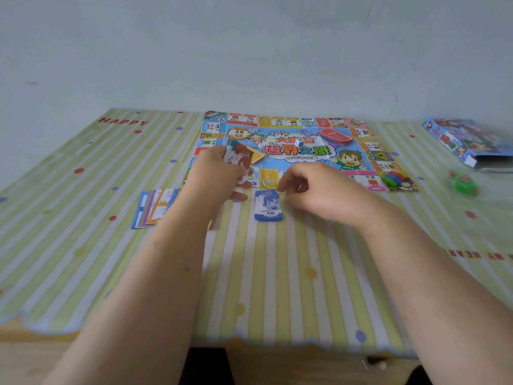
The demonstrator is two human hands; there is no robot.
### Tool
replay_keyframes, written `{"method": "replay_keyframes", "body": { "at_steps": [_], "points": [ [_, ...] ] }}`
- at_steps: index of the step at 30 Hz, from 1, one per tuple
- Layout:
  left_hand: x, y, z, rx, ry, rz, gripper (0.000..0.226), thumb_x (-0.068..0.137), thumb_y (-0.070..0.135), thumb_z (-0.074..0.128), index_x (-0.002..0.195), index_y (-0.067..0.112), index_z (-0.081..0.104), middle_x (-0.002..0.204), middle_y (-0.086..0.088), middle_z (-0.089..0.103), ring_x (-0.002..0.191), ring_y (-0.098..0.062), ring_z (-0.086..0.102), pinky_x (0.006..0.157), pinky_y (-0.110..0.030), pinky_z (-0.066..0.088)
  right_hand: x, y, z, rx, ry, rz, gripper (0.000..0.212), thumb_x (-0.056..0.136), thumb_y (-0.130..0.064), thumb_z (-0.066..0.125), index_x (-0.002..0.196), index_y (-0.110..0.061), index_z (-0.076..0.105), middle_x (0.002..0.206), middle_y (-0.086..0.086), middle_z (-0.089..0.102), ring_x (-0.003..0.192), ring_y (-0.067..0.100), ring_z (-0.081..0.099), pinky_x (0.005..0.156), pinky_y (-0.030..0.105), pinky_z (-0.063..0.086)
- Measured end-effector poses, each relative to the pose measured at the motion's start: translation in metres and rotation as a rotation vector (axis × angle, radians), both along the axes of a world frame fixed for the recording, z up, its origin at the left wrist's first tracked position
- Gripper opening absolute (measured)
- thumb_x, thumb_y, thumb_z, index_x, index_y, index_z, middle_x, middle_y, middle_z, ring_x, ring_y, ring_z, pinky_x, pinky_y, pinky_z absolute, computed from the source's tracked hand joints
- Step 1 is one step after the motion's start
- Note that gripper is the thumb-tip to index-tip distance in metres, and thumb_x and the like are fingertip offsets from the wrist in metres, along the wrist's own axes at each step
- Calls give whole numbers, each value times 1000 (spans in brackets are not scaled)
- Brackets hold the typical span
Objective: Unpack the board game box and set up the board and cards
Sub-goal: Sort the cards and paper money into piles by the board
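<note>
Both forearms reach out from the desk's near edge over the striped green-and-white plastic tablecloth, and the hands are apart. My left hand grips a sheaf of brown-and-white paper notes, fingers curled round its lower end so it stands nearly upright over the board's near edge. My right hand hovers with fingers loosely curled and nothing in them that I can see, just beside the small blue stack of paper notes marked 10, which lies flat on the cloth just short of the board. The unfolded colourful paper game board lies at the middle of the desk's far edge. I judge all this paper light, thin and floppy, quick to slide on the slick cloth and easy to crease, so I would pinch each stack across its short end rather than scoop at it. Counting: one board, with one white die and one spread deck of red cards on it. A cluster of coloured tokens at its near right corner is too blurred to count. One fan of blue, purple and orange cards lies toward the left edge, and one open printed cardboard box and one green plastic item lie near the right edge.
</note>
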State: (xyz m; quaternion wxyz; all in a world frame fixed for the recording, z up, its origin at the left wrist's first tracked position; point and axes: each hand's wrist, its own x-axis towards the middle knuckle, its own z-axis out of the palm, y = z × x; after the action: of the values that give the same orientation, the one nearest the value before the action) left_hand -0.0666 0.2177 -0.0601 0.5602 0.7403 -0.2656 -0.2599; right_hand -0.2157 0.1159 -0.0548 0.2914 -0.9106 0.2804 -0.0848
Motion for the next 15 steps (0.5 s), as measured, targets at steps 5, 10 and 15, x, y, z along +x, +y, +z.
{"method": "replay_keyframes", "body": {
  "at_steps": [5, 10, 15],
  "points": [
    [-6, 9, -2, 9, 129, 35, 34, 92, -4, 51, 126, 4, 53, 106, -16, 67, 69, -20, 68, 52, -35, 60, -5, 5, 3, -35, 119, 21, 8, 84, -30, 68, 83, -23, 69, 82, -11, 67, 77, 8, 62, 59, 24, 41],
    [-14, 13, -8, 16, 99, 51, 24, 91, -3, 51, 114, 3, 56, 102, -15, 67, 72, -22, 71, 61, -42, 62, -6, 10, 5, -47, 132, 27, 10, 88, -31, 64, 87, -24, 70, 83, -13, 65, 77, 6, 60, 58, 23, 40],
    [-19, 10, -5, 39, -36, 81, 20, 93, -2, 48, 108, 7, 57, 95, -9, 66, 78, -23, 69, 60, -39, 61, -8, 10, 6, -32, 145, 34, 11, 89, -33, 63, 90, -25, 71, 84, -13, 65, 77, 5, 59, 57, 23, 38]
  ]
}}
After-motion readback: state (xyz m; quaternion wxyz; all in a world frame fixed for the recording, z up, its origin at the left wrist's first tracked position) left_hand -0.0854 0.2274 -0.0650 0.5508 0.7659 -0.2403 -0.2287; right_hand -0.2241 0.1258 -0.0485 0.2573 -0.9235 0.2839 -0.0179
